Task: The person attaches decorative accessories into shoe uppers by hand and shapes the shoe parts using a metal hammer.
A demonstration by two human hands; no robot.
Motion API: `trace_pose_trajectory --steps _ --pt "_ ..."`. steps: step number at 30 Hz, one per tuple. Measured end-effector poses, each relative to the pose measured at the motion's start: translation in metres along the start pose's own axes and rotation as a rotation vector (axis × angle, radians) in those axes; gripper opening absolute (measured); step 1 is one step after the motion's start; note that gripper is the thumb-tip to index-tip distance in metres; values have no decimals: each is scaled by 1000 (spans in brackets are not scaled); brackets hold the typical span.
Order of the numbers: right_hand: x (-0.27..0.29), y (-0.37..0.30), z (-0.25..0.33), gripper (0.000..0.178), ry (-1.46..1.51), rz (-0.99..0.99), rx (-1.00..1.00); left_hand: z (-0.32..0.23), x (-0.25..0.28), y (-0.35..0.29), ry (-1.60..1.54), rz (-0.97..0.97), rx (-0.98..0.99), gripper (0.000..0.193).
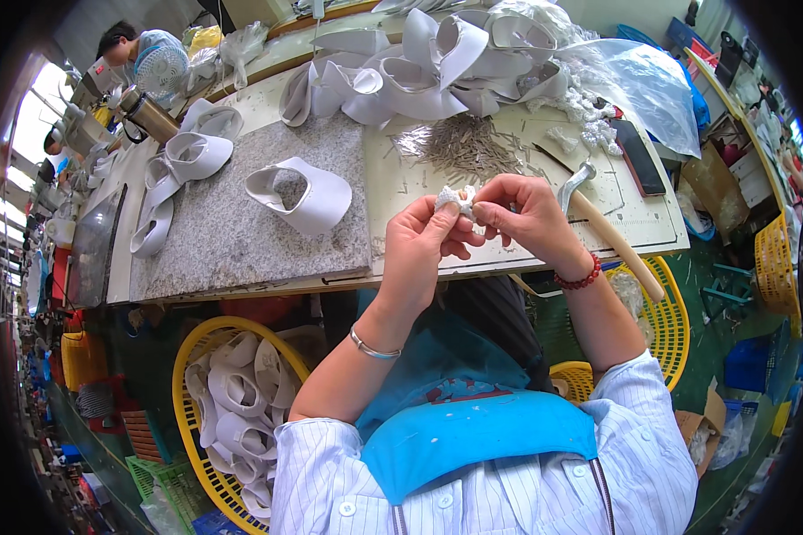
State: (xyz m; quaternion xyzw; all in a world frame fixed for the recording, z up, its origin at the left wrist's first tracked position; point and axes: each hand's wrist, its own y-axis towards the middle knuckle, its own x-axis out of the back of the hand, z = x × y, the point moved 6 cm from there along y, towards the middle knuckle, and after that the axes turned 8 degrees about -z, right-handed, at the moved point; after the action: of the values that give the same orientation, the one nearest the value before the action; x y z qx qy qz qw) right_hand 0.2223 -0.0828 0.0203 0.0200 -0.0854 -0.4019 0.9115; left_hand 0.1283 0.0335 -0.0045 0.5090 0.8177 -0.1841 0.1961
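Observation:
Both my hands meet above the front of the table, pinching a small white textured bow (455, 198) between their fingertips. My left hand (419, 236) grips its left side with thumb and forefinger. On its right side, my right hand (528, 214) closes thumb and fingers. Just right of that hand lies a hammer (611, 234), its pale wooden handle reaching past the table edge. Behind the hands spreads a heap of thin metal strips (473, 147). A single white shoe upper (317, 196) rests on a grey stone slab (232, 259), left of my left hand.
White uppers (419, 80) are heaped at the back, beside a pile of white bows (589, 111). A dark phone (639, 159) lies at the right. A bottle (150, 116) stands far left. Yellow baskets (184, 392) flank me on the floor. Another person (143, 45) sits beyond the table.

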Motion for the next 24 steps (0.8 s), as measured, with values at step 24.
trace_pose_trajectory --steps 24 --pt "6 -14 12 15 -143 -173 194 4 -20 -6 332 2 -546 19"
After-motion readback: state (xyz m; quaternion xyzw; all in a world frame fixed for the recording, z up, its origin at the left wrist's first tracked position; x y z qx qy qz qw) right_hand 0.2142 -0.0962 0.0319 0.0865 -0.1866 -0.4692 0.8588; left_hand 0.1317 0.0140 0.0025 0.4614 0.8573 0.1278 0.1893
